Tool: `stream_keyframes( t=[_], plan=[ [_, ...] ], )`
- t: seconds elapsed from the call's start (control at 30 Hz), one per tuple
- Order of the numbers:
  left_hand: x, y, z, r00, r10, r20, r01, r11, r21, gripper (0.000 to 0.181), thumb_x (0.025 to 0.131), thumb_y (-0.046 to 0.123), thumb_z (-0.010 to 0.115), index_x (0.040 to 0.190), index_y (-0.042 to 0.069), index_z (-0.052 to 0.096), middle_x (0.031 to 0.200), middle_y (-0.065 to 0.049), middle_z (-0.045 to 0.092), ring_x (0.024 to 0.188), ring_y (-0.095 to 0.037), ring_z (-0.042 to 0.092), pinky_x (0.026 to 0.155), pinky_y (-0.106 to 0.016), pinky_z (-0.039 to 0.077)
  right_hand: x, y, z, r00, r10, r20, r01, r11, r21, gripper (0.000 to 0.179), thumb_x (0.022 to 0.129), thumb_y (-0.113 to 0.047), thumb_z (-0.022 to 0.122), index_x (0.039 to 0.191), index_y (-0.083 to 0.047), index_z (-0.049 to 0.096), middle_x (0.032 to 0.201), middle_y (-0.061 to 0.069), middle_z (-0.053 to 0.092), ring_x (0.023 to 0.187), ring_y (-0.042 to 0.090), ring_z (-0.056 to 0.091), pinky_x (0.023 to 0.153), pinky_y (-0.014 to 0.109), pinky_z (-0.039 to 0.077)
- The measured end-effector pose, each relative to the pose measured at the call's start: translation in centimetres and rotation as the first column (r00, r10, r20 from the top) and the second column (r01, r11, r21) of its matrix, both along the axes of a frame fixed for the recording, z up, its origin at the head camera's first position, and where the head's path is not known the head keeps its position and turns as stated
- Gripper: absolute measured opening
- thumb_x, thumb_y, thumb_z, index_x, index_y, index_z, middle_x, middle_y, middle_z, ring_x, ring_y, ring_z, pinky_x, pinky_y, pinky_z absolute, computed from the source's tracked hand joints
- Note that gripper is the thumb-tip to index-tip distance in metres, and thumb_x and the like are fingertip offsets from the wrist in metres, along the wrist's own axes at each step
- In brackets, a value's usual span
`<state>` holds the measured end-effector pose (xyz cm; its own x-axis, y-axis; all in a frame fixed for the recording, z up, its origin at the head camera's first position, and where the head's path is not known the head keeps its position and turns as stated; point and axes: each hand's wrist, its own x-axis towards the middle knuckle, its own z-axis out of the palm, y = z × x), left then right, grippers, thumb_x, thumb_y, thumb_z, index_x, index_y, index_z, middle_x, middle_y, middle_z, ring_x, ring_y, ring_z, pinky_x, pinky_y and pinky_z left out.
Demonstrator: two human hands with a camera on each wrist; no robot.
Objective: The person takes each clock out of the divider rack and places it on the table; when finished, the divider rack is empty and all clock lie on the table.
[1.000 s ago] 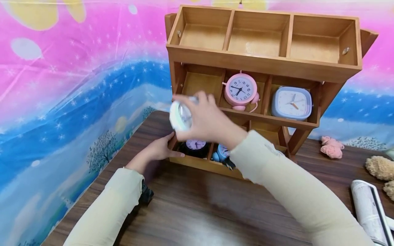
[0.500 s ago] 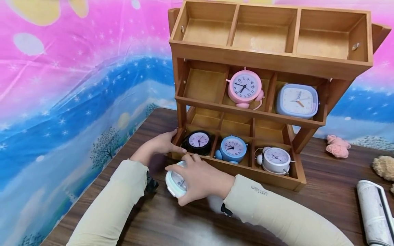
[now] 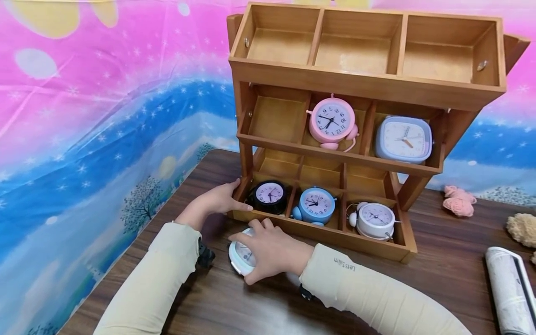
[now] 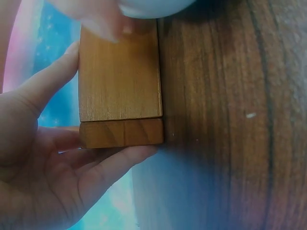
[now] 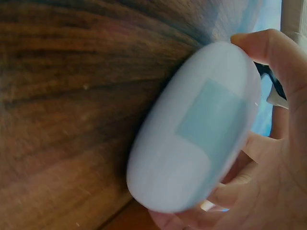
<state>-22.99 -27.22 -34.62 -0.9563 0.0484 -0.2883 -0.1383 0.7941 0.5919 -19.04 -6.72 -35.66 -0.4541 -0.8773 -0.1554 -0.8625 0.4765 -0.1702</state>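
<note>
My right hand (image 3: 276, 249) grips a round white and mint alarm clock (image 3: 239, 261) low at the table, in front of the shelf's lower left corner. In the right wrist view the clock's pale side (image 5: 192, 143) meets the wood, thumb and fingers spread around its rim; part of its dial is covered by the hand. My left hand (image 3: 212, 204) holds the left front corner of the wooden shelf (image 3: 364, 78), thumb along the front edge. Nearest to it, in the bottom tier, sits a black alarm clock (image 3: 269, 193).
Beside the black clock stand a blue clock (image 3: 317, 204) and a white clock (image 3: 375, 220). The middle tier holds a pink clock (image 3: 332, 121) and a lavender clock (image 3: 404, 139). Pink yarn (image 3: 458, 201), a beige fluffy thing (image 3: 521, 229) and a white roll (image 3: 508, 284) lie at right.
My right hand has brought the white and mint clock down from near the middle tier's left end to the table. The left hand has stayed at the shelf corner.
</note>
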Motion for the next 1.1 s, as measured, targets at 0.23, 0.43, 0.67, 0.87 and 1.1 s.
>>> stream_keyframes(
  t=[0.23, 0.43, 0.67, 0.87, 1.1],
  plan=[
    [0.2, -0.7, 0.1, 1.0, -0.024, 0.0, 0.024, 1.0, 0.019, 0.091, 0.098, 0.034, 0.064, 0.159, 0.001, 0.003, 0.159, -0.027, 0.023, 0.134, -0.04, 0.044, 0.1, -0.05, 0.045, -1.0, 0.3, 3.2, 0.981, -0.063, -0.184, 0.025, 0.978, -0.206, 0.079, 0.084, -0.064, 0.068, 0.151, -0.033, 0.042, 0.148, 0.009, 0.044, 0.132, 0.031, 0.044, 0.098, 0.055, 0.045],
    [0.2, -0.8, 0.0, 1.0, -0.024, -0.001, 0.024, 0.999, 0.026, 0.097, 0.096, 0.036, 0.066, 0.158, 0.0, 0.002, 0.158, -0.029, 0.024, 0.133, -0.042, 0.044, 0.102, -0.051, 0.044, -5.0, 1.8, 8.1, 0.874, -0.286, -0.393, 0.059, 0.864, -0.499, 0.069, 0.092, -0.051, 0.064, 0.152, -0.026, 0.041, 0.155, 0.013, 0.034, 0.143, 0.035, 0.026, 0.11, 0.059, 0.028],
    [0.1, -0.6, -0.2, 1.0, 0.007, 0.007, -0.007, 1.0, -0.023, 0.098, 0.094, 0.041, 0.068, 0.159, 0.001, 0.005, 0.157, -0.028, 0.026, 0.138, -0.042, 0.039, 0.106, -0.052, 0.04, -10.7, 5.0, 12.6, 0.711, -0.579, -0.399, 0.227, 0.726, -0.649, 0.073, 0.094, -0.043, 0.063, 0.153, -0.009, 0.036, 0.153, 0.022, 0.029, 0.141, 0.042, 0.022, 0.114, 0.055, 0.025],
    [0.2, -0.4, -0.3, 1.0, 0.013, 0.008, -0.013, 1.0, -0.016, 0.098, 0.094, 0.041, 0.068, 0.159, 0.003, 0.005, 0.157, -0.028, 0.026, 0.139, -0.042, 0.037, 0.107, -0.053, 0.038, -12.7, 6.9, 12.8, 0.715, -0.643, -0.274, 0.358, 0.674, -0.645, 0.079, 0.089, -0.042, 0.072, 0.152, -0.011, 0.037, 0.145, 0.028, 0.027, 0.13, 0.045, 0.033, 0.107, 0.055, 0.038],
    [-0.1, 0.1, -0.3, 1.0, -0.005, -0.002, 0.005, 1.0, -0.021, 0.098, 0.094, 0.042, 0.068, 0.159, 0.003, 0.005, 0.158, -0.027, 0.025, 0.141, -0.042, 0.033, 0.11, -0.054, 0.034, -12.9, 7.6, 13.3, 0.739, -0.642, -0.203, 0.378, 0.645, -0.664, 0.073, 0.092, -0.041, 0.067, 0.153, -0.016, 0.036, 0.146, 0.027, 0.025, 0.129, 0.044, 0.035, 0.103, 0.056, 0.043]
  ],
)
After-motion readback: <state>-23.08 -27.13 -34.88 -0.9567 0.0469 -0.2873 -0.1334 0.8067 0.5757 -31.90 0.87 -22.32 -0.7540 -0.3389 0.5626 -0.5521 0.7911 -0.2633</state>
